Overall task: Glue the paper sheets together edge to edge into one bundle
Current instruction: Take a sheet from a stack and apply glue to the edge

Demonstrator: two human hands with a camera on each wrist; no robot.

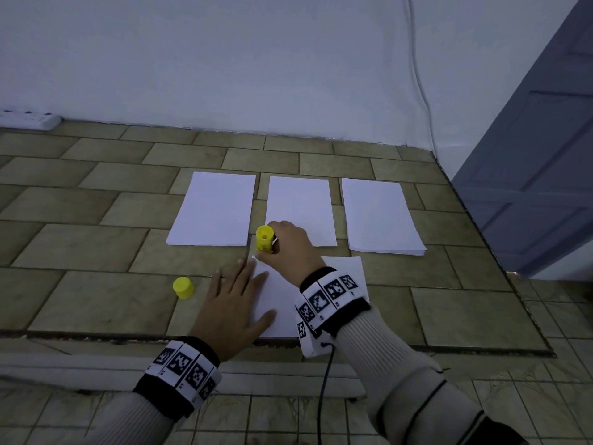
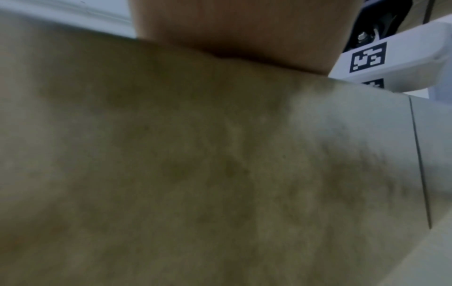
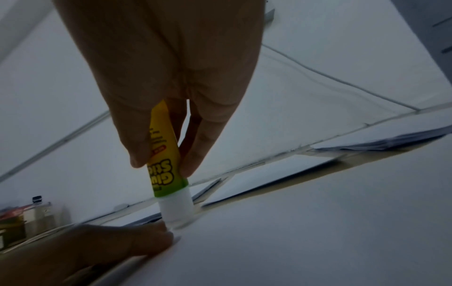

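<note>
My right hand (image 1: 284, 248) grips a yellow glue stick (image 1: 264, 238), uncapped and tip down. In the right wrist view the glue stick (image 3: 167, 170) presses its white tip onto the far left corner of the near paper sheet (image 3: 318, 222). That sheet (image 1: 282, 303) lies on the tiled floor in front of me. My left hand (image 1: 236, 303) lies flat with fingers spread on the sheet's left edge, and a fingertip (image 3: 156, 236) rests next to the glue tip. The yellow cap (image 1: 183, 287) stands on the floor to the left. Three paper stacks lie beyond: left (image 1: 213, 208), middle (image 1: 300, 205), right (image 1: 380, 216).
A white wall (image 1: 224, 59) rises behind the papers, with a cable (image 1: 420, 85) running down it. A grey door (image 1: 539, 155) stands at the right. A white power strip (image 1: 30, 118) lies at the far left. The left wrist view shows blurred floor tile (image 2: 195, 164).
</note>
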